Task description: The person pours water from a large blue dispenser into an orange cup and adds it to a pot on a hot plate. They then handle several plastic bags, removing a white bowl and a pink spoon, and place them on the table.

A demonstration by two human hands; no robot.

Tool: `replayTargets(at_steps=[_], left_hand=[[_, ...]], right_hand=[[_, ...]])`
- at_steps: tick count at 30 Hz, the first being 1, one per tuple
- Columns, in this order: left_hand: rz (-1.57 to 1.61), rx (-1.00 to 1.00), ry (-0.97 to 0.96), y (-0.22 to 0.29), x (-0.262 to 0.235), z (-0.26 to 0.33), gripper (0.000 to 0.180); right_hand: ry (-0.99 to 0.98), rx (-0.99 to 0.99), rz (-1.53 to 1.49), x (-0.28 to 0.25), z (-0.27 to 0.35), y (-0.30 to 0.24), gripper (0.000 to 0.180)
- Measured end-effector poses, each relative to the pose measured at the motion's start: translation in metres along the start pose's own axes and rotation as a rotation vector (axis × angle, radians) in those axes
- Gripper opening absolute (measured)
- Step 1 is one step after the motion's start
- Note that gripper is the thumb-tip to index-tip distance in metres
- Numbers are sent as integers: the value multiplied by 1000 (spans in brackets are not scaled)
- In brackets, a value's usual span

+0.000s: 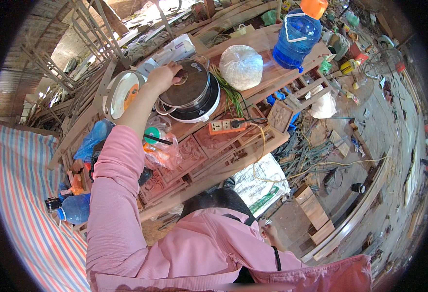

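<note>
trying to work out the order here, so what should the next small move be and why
Probably lift the lid a little, using the left hand alone: its fingers are already at the lid's middle, the lid appears to sit over the pot, and the right hand is down by the person's side, away from it.
</note>
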State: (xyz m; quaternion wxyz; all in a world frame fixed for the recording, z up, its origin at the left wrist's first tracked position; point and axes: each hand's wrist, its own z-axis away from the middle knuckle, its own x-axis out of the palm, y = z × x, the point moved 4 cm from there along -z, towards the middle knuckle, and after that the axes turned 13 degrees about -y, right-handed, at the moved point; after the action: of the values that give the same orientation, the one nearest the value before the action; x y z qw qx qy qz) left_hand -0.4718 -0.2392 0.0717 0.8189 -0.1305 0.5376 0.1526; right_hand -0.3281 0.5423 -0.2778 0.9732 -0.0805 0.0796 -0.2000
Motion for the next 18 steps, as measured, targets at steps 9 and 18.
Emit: replayTargets(at_steps=[9, 18], left_hand=[[68, -4, 49, -11, -13, 0, 49], [235, 41, 188, -61, -88, 20, 46]], right_hand=[[25, -169, -107, -1, -20, -44, 20], [11, -62, -162, -2, -14, -16, 23]])
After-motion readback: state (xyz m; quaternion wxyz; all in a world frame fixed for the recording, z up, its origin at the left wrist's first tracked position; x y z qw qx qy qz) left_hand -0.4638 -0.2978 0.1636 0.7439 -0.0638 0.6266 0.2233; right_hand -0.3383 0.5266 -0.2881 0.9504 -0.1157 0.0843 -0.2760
